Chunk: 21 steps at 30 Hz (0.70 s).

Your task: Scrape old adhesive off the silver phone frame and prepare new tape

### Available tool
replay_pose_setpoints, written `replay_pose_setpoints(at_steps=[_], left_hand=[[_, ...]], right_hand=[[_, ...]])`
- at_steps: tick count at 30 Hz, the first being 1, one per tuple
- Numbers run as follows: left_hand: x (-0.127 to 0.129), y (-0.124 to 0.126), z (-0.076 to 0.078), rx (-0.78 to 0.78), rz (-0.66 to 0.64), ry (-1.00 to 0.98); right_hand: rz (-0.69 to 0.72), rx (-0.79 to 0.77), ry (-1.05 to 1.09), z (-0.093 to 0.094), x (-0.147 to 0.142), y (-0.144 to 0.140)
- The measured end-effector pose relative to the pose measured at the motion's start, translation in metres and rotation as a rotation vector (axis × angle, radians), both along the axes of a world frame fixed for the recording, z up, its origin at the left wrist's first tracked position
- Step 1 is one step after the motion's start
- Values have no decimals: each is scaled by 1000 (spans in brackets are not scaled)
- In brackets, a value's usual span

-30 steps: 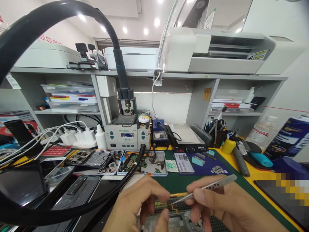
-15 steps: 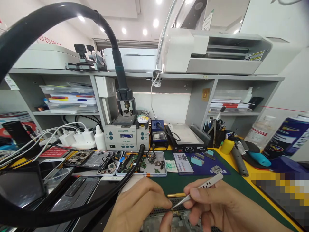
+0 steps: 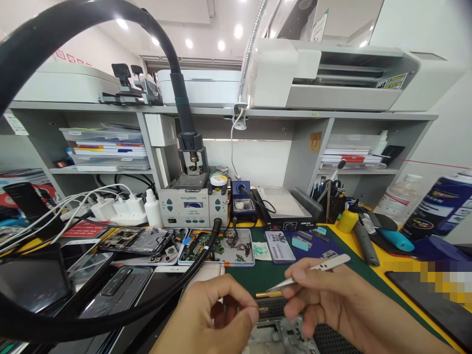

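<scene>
My left hand [image 3: 212, 314] is closed, thumb and forefinger pinching a small gold-coloured part [image 3: 263, 309] whose kind I cannot make out. Silver tweezers [image 3: 328, 264] are in my right hand [image 3: 332, 297], slanting down to the left with their tips apart from the small part. Under both hands lies an opened phone frame [image 3: 282, 337] with a grey metal interior, partly hidden by my fingers. It rests on a black perforated pad [image 3: 334, 339]. Behind the tweezer tips lies a slim gold-coloured rod [image 3: 266, 295].
A thick black hose [image 3: 121, 319] arcs across the left side from the hot-air station [image 3: 193, 209]. Trays hold circuit boards [image 3: 217, 248] behind my left hand. Several phones [image 3: 121, 295] lie at left. A blue spray can [image 3: 438, 206] and a clear bottle [image 3: 401, 199] stand at right.
The tweezers have risen away from the small part and shifted slightly right with my right hand. My left hand has turned, still pinching the small part, and more of the phone frame shows.
</scene>
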<state>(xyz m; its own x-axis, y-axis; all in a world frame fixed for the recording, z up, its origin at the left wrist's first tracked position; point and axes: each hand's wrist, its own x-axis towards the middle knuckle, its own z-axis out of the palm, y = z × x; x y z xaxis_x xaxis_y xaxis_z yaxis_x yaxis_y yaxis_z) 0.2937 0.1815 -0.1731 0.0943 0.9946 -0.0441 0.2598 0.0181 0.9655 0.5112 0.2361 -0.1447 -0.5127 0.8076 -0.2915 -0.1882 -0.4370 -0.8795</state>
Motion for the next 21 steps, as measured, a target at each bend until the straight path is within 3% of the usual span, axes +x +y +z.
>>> replay_pose_setpoints(at_steps=[6,9,16,21], left_hand=[[-1,-2,-8,258,-185,441],[-1,-4,-10,289,-272,596],[0,-3,-10,363,-268,683],[1,-3,-10,320,-321,766]], right_hand=[[-40,69,-18,-5,6,9],[-28,65,-5,-6,7,12],[-34,66,-2,-3,7,11],[-9,73,5,-3,10,10]])
